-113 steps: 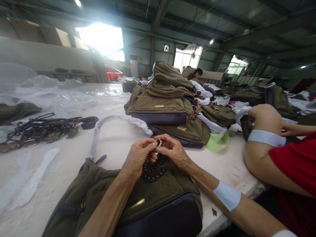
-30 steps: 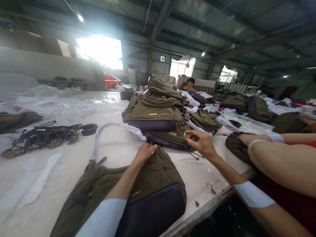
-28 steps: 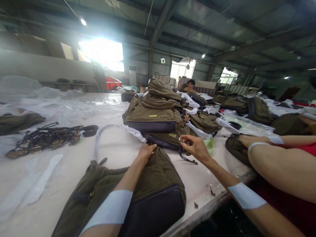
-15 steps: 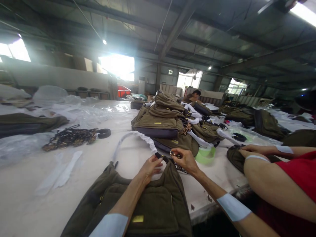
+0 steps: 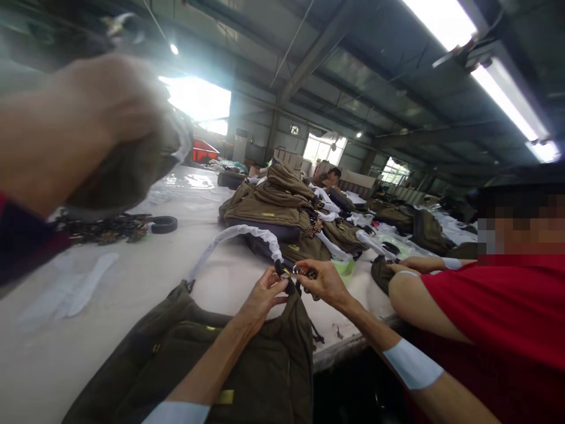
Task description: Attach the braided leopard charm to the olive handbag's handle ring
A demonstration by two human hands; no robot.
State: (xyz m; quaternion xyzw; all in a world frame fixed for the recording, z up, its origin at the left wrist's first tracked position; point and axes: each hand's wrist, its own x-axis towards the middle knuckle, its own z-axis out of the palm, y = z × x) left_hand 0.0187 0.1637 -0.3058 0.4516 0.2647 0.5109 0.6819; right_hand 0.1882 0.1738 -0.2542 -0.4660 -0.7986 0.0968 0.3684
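An olive fabric handbag (image 5: 260,359) lies in front of me, its shoulder strap (image 5: 260,232) wrapped in white and arched up behind it. My left hand (image 5: 261,297) pinches the dark strap end where it joins the bag's right side by a gold-coloured ring. Just right of that joint, my right hand (image 5: 325,284) grips a leopard-print charm (image 5: 311,274) by its metal ring clasp. The clasp is close to the strap end; whether they touch I cannot tell. Part of the charm is hidden by my fingers.
A pile of olive bags (image 5: 269,209) stands behind. Dark patterned charms (image 5: 106,228) and a black tape roll (image 5: 163,224) lie left. Another person's blurred arm (image 5: 48,129) holds an olive bag there. A co-worker in red (image 5: 498,306) sits close on the right, beside the table edge.
Another person's arm has come in from the left with an olive bag. My right hand has brought the charm's clasp closer to the strap end. The view has turned somewhat right.
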